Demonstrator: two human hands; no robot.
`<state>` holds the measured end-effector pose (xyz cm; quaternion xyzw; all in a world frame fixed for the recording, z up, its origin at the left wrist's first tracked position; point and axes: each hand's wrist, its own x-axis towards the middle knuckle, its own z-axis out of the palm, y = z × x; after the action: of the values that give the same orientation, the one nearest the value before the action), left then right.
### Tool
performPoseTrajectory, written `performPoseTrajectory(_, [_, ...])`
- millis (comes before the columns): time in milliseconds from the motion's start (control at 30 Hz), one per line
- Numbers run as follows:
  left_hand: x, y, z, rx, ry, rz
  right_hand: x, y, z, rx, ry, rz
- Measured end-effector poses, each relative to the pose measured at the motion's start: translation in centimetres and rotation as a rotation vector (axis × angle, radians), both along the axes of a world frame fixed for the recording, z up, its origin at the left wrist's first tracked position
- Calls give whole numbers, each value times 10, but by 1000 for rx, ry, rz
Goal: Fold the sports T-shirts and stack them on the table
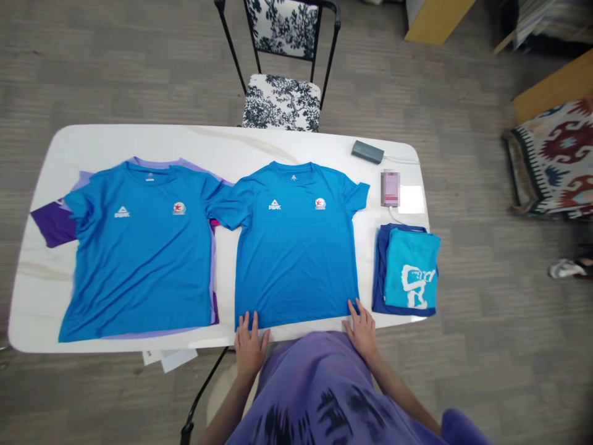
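Shirt (296,253) partly beneath spread fingers (254,321)

A patterned chair (281,102) stands — on grey floor (139,74).

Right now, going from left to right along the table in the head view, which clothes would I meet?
Purple sleeve, first blue T-shirt, second blue T-shirt, folded clothes.

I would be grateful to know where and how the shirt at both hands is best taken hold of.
Probably by its two bottom corners, pinched from the near side: the shirt lies spread flat with its bottom edge nearest, and the left hand and right hand are at those corners.
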<state>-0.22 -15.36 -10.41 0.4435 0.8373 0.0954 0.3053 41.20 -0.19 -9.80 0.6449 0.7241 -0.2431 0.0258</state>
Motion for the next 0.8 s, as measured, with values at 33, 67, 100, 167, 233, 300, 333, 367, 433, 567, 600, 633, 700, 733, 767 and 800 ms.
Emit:
performPoseTrajectory(33, [1,-4,0,-8,-10,6,-2,-2,2,-4,8,1])
performPoseTrajectory(67, [1,-6,1,-12,-17,5,-4,-2,5,-10,21,6])
performPoseTrajectory(100, [0,-9,1,-13,-22,-1,-6,-2,7,-20,36,12])
performPoseTrajectory(167, [-2,-15,3,-13,-28,-22,-10,-4,10,-44,53,24])
performPoseTrajectory(233, [-4,-20,6,-10,-23,-19,-12,-7,12,-59,49,32])
performPoseTrajectory(300, [-8,-18,11,6,-13,6,-14,0,14,-59,50,48])
performPoseTrajectory(333, [-11,-11,13,21,-9,13,-17,11,16,-48,59,58])
performPoseTrajectory(367, [-15,2,16,43,-5,11,-21,29,18,-31,73,65])
performPoseTrajectory(433, [-27,46,20,96,-2,-20,-34,91,22,29,113,71])
performPoseTrajectory(567, [-64,205,21,232,2,-121,-79,279,20,172,184,80])
performPoseTrajectory(600, [-76,252,19,267,7,-148,-91,326,17,204,178,75])
performPoseTrajectory(633, [-89,298,16,298,28,-153,-101,367,12,230,157,59])
performPoseTrajectory(700, [-116,380,7,322,50,-161,-116,430,0,234,88,41])
performPoseTrajectory(733, [-129,414,1,312,64,-161,-120,449,-7,217,45,32])
performPoseTrajectory(767, [-140,441,-5,277,78,-163,-121,461,-14,191,-2,20])
performPoseTrajectory(800, [-150,461,-11,234,91,-155,-120,466,-20,161,-51,4])
